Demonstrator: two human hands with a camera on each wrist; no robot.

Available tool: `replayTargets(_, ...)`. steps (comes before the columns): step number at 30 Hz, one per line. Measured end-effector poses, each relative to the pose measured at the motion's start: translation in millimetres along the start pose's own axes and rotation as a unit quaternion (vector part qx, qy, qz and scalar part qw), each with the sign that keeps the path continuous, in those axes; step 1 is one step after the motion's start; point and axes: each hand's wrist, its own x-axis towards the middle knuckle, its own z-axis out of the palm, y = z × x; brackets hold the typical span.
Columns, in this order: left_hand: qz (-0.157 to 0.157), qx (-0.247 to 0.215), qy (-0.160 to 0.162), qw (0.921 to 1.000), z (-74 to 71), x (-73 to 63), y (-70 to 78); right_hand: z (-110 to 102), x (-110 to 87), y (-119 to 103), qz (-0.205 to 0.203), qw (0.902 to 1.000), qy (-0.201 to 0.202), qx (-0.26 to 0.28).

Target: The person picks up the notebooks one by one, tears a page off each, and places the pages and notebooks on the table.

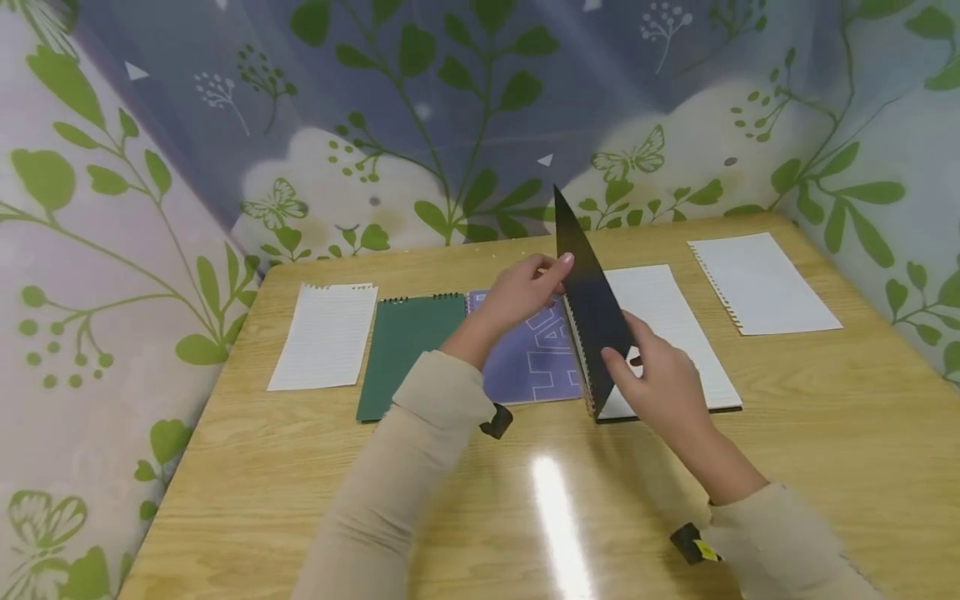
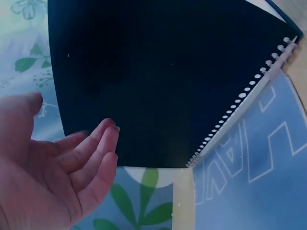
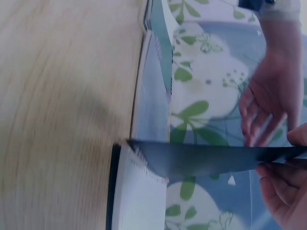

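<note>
A spiral notebook lies on the table with its black cover (image 1: 592,308) raised nearly upright along the binding. My right hand (image 1: 660,375) pinches the cover, and in the right wrist view its fingers (image 3: 278,191) and thumb lie on opposite faces of it. White lined pages (image 1: 675,342) show beneath. My left hand (image 1: 517,292) is on the other side of the cover, its fingers loosely spread near the far part of it, as the left wrist view shows. Below the left hand lies a purple notebook (image 1: 517,375) with white outlined letters, partly hidden by that hand.
A green notebook (image 1: 412,358) with black rings lies left of the purple one. Torn-edged loose sheets lie at both sides: a lined sheet (image 1: 326,337) at left and a white sheet (image 1: 761,283) at right. A leaf-patterned wall covering (image 1: 465,125) rises behind the wooden table (image 1: 300,467).
</note>
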Motion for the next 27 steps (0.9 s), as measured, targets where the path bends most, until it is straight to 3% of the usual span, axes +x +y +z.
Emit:
replayTargets(5, -0.012, -0.055, -0.014, 0.9983, -7.1, 1.7, 3.9, 11, -1.3, -11, -0.032, 0.9995, -0.003, -0.007)
replayTargets(9, -0.026, -0.069, -0.01, 0.9973, -11.8, 1.5, 1.9, 18, -4.0, -19, -0.064, 0.9975, 0.003, -0.031)
replayTargets(17, -0.054, -0.042, -0.002, 0.9976, -23.2, -1.2, -5.7, 33, -6.2, -29, -0.149, 0.9857, 0.021, -0.076)
replayTargets(23, -0.073, 0.005, -0.002, 0.9973, -36.9, -5.4, -18.2, 42, -3.5, -35, -0.172, 0.9802, -0.015, -0.096)
replayTargets(27, -0.084, 0.045, 0.002, 0.9955, -41.1, -9.3, -27.7, 48, -3.5, -38, -0.206, 0.9699, -0.04, -0.123)
